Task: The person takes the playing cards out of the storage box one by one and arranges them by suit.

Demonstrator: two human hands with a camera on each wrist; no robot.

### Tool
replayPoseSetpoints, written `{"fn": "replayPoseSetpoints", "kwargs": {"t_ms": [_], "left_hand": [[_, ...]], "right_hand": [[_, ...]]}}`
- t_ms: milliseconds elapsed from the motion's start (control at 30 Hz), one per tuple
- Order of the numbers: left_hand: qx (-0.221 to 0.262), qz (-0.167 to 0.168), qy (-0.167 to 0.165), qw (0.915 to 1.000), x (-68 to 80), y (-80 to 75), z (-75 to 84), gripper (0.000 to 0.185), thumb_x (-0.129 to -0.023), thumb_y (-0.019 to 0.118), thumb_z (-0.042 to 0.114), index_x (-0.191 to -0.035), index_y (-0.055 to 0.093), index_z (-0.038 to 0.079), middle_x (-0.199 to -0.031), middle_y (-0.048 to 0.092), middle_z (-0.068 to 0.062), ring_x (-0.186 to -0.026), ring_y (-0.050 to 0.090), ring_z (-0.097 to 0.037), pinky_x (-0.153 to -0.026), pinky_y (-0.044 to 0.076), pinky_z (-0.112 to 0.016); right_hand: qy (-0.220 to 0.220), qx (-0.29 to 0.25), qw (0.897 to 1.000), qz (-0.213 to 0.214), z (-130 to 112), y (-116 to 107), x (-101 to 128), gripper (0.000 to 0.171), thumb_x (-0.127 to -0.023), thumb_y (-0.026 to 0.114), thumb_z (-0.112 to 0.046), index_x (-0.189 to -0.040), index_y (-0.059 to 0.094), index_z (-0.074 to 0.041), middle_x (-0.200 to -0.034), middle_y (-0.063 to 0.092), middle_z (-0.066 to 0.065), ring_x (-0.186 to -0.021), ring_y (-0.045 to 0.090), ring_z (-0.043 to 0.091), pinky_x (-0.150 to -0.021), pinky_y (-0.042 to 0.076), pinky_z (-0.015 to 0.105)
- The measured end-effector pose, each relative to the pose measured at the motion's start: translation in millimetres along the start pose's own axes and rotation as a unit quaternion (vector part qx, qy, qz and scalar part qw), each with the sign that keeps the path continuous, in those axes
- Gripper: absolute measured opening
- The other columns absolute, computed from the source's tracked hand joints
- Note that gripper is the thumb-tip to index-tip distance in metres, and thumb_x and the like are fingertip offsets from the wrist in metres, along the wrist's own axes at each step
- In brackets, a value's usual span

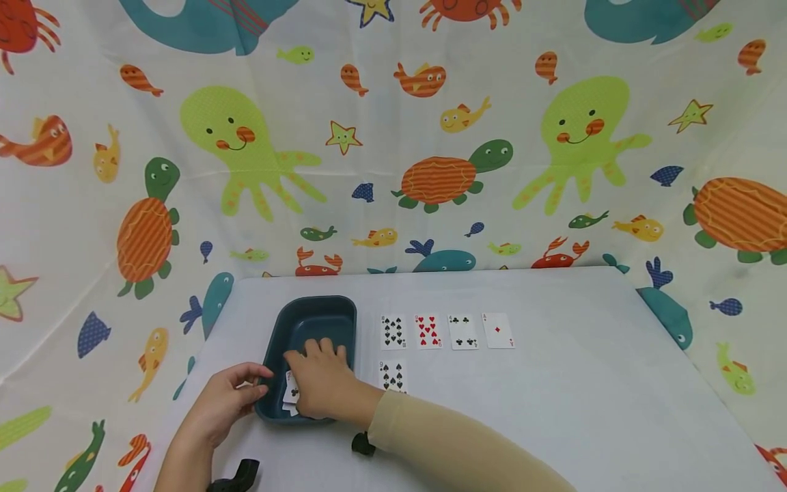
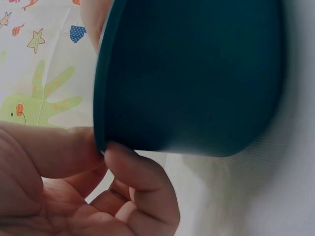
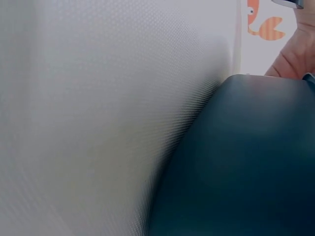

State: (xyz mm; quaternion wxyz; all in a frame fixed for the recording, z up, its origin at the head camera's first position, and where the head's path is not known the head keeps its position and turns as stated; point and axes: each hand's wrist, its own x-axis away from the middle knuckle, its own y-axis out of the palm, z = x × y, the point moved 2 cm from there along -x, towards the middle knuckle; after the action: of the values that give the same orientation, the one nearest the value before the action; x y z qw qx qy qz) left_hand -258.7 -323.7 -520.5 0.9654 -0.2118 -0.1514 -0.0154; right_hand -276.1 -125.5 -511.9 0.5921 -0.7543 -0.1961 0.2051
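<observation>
Fingers of the right hand (image 1: 322,383) curl down inside the dark teal tray (image 1: 335,311), resting on loose playing cards (image 1: 290,393) at the tray's near end; whether they actually pinch a card can't be told, the palm hides it. Fingers of the left hand (image 1: 229,403) bend narrow against the tray's near left rim, thumb and forefinger (image 2: 142,182) touching the wall, steadying it. Beyond the right fingers, to their right on the white table (image 1: 584,383), a row of four face-up cards (image 1: 446,332) lies side by side, one more card (image 1: 392,376) just below the row's left end, near the right wrist. Judgement: to do this well, keep the left hand bracing the tray so it doesn't slide, peel off one card only with the fingertips, lift it clear of the wall before moving.
</observation>
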Motion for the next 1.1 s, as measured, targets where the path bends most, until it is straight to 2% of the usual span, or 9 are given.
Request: {"fn": "replayPoseSetpoints", "kwargs": {"t_ms": [233,400,533,700,933,1100], "left_hand": [[0.0,-0.003,0.0,1.0,0.1,0.6,0.0,0.029,-0.101,0.068,0.004,-0.13,0.069,-0.003,-0.103,0.058,-0.007,-0.093,0.061,-0.022,-0.075,0.058,-0.031],[-0.002,-0.004,-0.002,1.0,0.1,0.2,0.0,0.03,-0.101,0.068,0.005,-0.13,0.069,-0.002,-0.102,0.056,-0.007,-0.093,0.059,-0.022,-0.075,0.058,-0.03],[-0.005,-0.005,-0.001,1.0,-0.2,-0.3,0.1,0.03,-0.101,0.068,0.005,-0.13,0.069,-0.001,-0.102,0.055,-0.007,-0.093,0.058,-0.022,-0.075,0.058,-0.03],[-0.005,-0.003,-0.001,1.0,0.3,-0.2,1.2,0.029,-0.101,0.067,0.004,-0.129,0.07,-0.002,-0.101,0.055,-0.007,-0.092,0.059,-0.021,-0.074,0.058,-0.031],[-0.004,-0.001,0.003,1.0,2.1,0.1,1.7,0.028,-0.1,0.066,0.002,-0.127,0.07,-0.003,-0.101,0.055,-0.007,-0.089,0.06,-0.021,-0.073,0.058,-0.03],[-0.004,0.002,0.005,1.0,2.2,0.5,2.0,0.028,-0.1,0.066,0.002,-0.127,0.07,-0.004,-0.1,0.056,-0.006,-0.09,0.061,-0.022,-0.073,0.058,-0.031]], "right_hand": [[0.006,-0.023,1.0,0.001,3.0,0.1,-1.9,0.083,-0.077,0.093,-0.042,-0.152,0.056,-0.034,-0.138,0.059,-0.003,-0.118,0.05,0.018,-0.09,0.042,0.038],[-0.009,-0.054,0.998,-0.01,5.8,-2.3,-4.7,0.084,-0.08,0.092,-0.044,-0.154,0.054,-0.033,-0.143,0.058,-0.003,-0.121,0.049,0.015,-0.093,0.046,0.035],[-0.022,-0.092,0.995,-0.025,8.8,-11.8,-5.0,0.084,-0.08,0.091,-0.039,-0.155,0.054,-0.033,-0.145,0.058,-0.003,-0.118,0.048,0.013,-0.094,0.047,0.031],[-0.037,-0.104,0.993,-0.037,12.5,-21.9,-0.3,0.085,-0.081,0.091,-0.036,-0.157,0.053,-0.033,-0.146,0.058,-0.004,-0.12,0.049,0.012,-0.098,0.047,0.029],[-0.056,-0.104,0.993,-0.03,18.3,-27.3,6.1,0.086,-0.081,0.092,-0.036,-0.158,0.052,-0.033,-0.149,0.058,-0.007,-0.127,0.052,0.013,-0.106,0.047,0.028],[-0.059,-0.142,0.988,-0.032,24.9,-34.7,15.1,0.088,-0.081,0.093,-0.035,-0.158,0.051,-0.032,-0.153,0.056,-0.006,-0.131,0.05,0.014,-0.104,0.048,0.027]]}}
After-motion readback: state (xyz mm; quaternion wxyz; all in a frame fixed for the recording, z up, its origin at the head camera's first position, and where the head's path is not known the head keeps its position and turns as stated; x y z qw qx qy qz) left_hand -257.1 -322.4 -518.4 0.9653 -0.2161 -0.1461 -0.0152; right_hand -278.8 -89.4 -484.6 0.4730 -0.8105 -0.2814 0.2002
